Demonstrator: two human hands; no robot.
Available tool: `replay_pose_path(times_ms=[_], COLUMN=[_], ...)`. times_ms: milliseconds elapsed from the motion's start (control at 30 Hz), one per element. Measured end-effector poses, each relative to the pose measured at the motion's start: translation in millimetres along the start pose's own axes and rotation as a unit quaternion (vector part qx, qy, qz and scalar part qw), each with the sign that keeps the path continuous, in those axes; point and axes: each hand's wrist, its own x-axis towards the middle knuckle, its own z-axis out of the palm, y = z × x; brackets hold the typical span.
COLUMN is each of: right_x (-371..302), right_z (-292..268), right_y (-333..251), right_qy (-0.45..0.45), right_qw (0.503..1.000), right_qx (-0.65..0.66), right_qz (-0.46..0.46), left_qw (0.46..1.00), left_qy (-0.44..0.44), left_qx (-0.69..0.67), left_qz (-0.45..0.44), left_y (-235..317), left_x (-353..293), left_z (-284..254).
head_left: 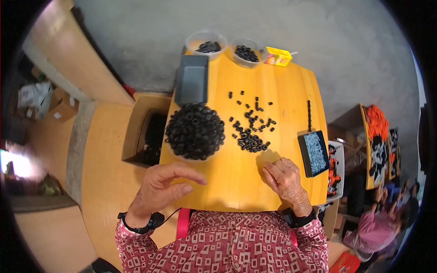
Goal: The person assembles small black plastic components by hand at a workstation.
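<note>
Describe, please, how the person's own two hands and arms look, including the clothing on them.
The left hand and right hand wear no gloves. Each wrist has a black band; the left one carries a small dark box, with a thin dark cable visible beside it. The sleeves are pinkish-red, patterned with pale square outlines.
</note>
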Motion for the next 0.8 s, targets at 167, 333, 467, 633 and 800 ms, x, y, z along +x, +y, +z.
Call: replay_pose_path(times_ms=[167, 333, 467, 633, 800], right_x=[-15.9, -27.0, -29.2, -26.7, -34.6], right_z=[-10.4, -9.5, -10.6, -13.7, -21.5], right_y=[6.6, 10.4, 20.6, 34.5, 35.7], right_qy=[0.000, 0.003, 0.005, -0.002, -0.063], right_qw=[0.999, 0.999, 1.000, 0.998, 0.986], right_qx=[-0.006, 0.000, 0.007, 0.054, 0.144], right_qz=[0.046, 0.049, 0.019, -0.025, -0.064], left_qw=[0.997, 0.993, 0.996, 0.985, 0.928], left_qy=[-0.056, -0.085, -0.066, 0.103, 0.247], left_qx=[-0.043, -0.037, 0.022, 0.141, 0.280], left_qz=[-0.034, -0.072, -0.050, 0.011, -0.001], left_y=[-1.9, -13.6, -9.5, 2.7, 8.6], left_x=[24.3, 33.6, 35.9, 40.3, 55.2], left_z=[9.3, 24.4, 29.0, 39.0, 50.1])
